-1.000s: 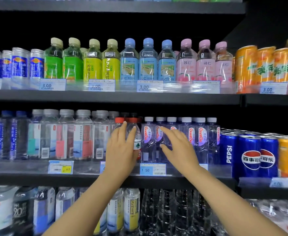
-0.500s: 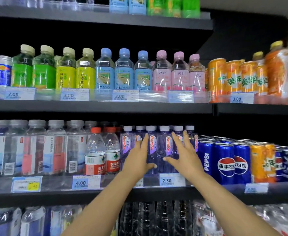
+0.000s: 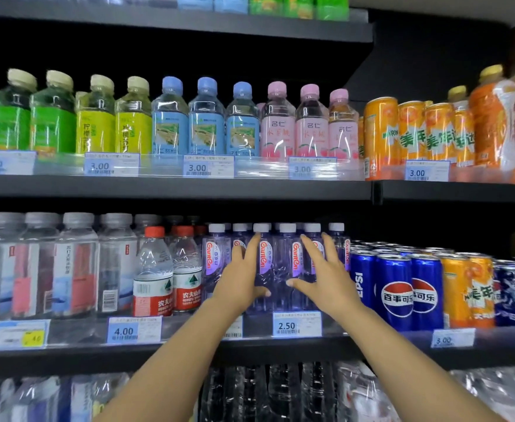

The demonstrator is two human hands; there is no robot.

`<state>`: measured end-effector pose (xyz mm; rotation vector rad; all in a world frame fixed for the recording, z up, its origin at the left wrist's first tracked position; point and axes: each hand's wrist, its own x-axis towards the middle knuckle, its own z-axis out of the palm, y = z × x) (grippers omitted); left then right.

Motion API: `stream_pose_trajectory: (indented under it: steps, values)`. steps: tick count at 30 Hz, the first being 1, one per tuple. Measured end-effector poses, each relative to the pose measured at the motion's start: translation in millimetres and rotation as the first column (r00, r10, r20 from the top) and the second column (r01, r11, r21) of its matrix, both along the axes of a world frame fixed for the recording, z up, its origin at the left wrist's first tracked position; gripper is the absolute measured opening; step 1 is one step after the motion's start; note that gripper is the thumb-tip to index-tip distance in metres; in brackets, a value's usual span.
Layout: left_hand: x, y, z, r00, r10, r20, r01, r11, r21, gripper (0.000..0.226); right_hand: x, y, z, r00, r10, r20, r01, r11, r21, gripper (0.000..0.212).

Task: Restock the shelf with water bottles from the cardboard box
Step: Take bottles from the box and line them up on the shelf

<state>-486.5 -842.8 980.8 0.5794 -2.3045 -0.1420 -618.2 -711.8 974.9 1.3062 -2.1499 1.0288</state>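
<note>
A row of clear purple-tinted water bottles (image 3: 278, 269) with white caps and red lettering stands on the middle shelf (image 3: 67, 354), above a 2.50 price tag. My left hand (image 3: 240, 284) lies flat against the front of the row's left part, fingers spread and pointing up. My right hand (image 3: 326, 278) rests the same way on the right part. The thumbs point toward each other, with two bottles showing between the hands. Neither hand wraps around a bottle. The cardboard box is out of view.
Two red-capped water bottles (image 3: 154, 275) stand just left of the row, with grey-capped bottles (image 3: 73, 263) beyond them. Blue cola cans (image 3: 398, 293) crowd the right side. The upper shelf (image 3: 171, 187) carries coloured drink bottles and orange cans. Wrapped bottle packs (image 3: 280, 391) fill the shelf below.
My left hand left the red-capped bottles and moved right onto the purple-tinted row beside my right hand. Since half a second ago both hands have hardly shifted.
</note>
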Motion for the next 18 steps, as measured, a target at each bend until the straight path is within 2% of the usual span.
stream_pose_trajectory:
  steps: [12,18]
  values:
    - [4.5,-0.6,-3.7,0.999,-0.031,-0.041,0.032,0.999,0.023,0.113,3.9,2.0,-0.8,1.000,-0.011,-0.004,0.011,0.999,0.031,0.090]
    - [3.4,0.4,-4.4,1.000,0.003,-0.020,-0.002,1.000,0.015,0.113,9.6,1.8,-2.7,0.996,-0.085,-0.040,0.089,0.992,0.093,0.086]
